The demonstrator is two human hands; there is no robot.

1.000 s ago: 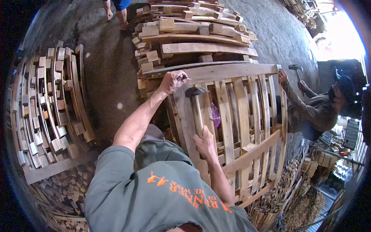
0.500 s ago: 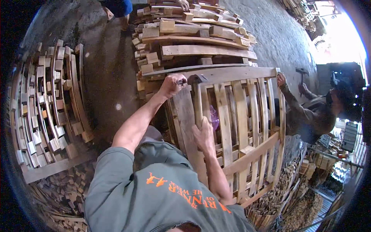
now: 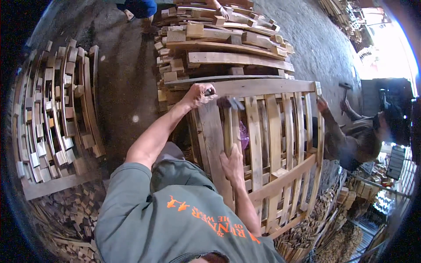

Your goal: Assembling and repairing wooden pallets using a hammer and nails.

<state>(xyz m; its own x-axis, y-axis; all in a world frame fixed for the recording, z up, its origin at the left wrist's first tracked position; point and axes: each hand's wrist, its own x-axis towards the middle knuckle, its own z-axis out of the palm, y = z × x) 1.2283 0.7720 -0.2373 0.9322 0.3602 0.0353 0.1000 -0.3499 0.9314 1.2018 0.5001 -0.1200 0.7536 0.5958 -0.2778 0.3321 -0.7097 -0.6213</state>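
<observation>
A slatted wooden pallet (image 3: 258,87) stands on edge before me, with its long top board running left to right. My left hand (image 3: 200,95) is closed at the pallet's top left corner; what its fingers pinch is too small to make out. In my right hand (image 3: 232,165) is the wooden handle of a hammer (image 3: 227,131), gripped low. The hammer's dark head (image 3: 230,103) is blurred by motion, just right of my left hand and near the top board.
Stacked pallets (image 3: 237,58) rise behind, and another stack (image 3: 61,109) stands left. At right, a co-worker (image 3: 357,136) touches the pallet's end and holds a second hammer (image 3: 345,86). Another person (image 3: 139,8) is at the far left. Wood offcuts (image 3: 74,219) lie lower left.
My right hand has brought the hammer head a little right, away from my left hand. My left hand stays at the corner. The co-worker's hammer has tilted and shifted slightly.
</observation>
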